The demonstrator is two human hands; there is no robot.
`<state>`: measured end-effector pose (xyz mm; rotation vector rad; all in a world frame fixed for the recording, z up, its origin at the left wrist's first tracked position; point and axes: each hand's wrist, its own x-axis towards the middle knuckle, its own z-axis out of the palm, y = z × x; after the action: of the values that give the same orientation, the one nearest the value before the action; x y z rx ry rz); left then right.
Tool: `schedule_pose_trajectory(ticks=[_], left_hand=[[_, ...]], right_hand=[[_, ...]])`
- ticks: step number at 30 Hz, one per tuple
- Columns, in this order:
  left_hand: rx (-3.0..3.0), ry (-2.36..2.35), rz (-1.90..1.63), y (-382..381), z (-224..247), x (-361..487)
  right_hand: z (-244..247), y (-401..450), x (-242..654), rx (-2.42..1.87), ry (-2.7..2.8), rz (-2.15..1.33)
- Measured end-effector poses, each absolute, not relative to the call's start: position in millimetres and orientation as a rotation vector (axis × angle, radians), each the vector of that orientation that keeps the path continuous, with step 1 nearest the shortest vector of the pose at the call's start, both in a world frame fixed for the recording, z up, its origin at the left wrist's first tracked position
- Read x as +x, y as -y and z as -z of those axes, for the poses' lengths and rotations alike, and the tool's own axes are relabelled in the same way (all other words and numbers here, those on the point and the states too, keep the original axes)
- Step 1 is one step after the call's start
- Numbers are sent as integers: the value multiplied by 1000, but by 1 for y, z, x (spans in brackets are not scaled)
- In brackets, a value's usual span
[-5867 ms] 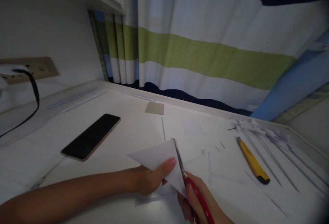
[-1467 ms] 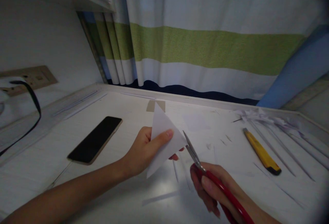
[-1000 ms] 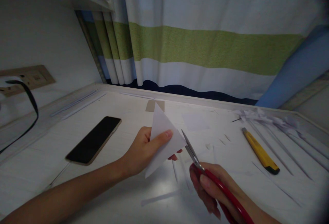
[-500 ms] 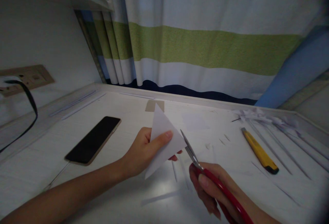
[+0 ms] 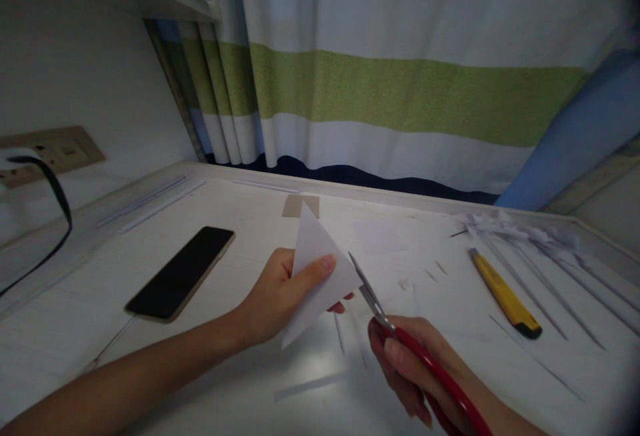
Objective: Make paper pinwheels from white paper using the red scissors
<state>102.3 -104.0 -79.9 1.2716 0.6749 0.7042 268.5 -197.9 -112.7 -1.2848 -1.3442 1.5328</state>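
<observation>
My left hand (image 5: 287,293) pinches a white paper triangle (image 5: 315,283), thumb on its face and fingers behind it. The paper is held up above the white tabletop, one corner pointing up and one toward the right. In my right hand (image 5: 405,363) is a pair of scissors (image 5: 425,363) with red handles and metal blades. The slightly parted blades meet the triangle's right corner; how far the paper lies between them is hard to make out. Beneath the hands, thin paper strips (image 5: 310,386) lie on the table.
A black phone (image 5: 183,273) lies at left with a cable. Right of the scissors rests a yellow utility knife (image 5: 505,293), beside long thin paper sticks with crumpled white tops (image 5: 515,231). Behind are a beige square (image 5: 293,207), a white paper square (image 5: 380,236) and a striped curtain (image 5: 400,89).
The scissor blades have shifted very slightly left at the triangle's right corner. My left hand and the paper stay almost still.
</observation>
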Motion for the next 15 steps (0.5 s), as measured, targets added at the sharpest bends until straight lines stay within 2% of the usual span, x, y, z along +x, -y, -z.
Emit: schedule_pose_trajectory(ticks=[15], left_hand=[[1275, -667, -724, 104, 83, 101]], right_hand=[[115, 195, 269, -1307, 1371, -1521]])
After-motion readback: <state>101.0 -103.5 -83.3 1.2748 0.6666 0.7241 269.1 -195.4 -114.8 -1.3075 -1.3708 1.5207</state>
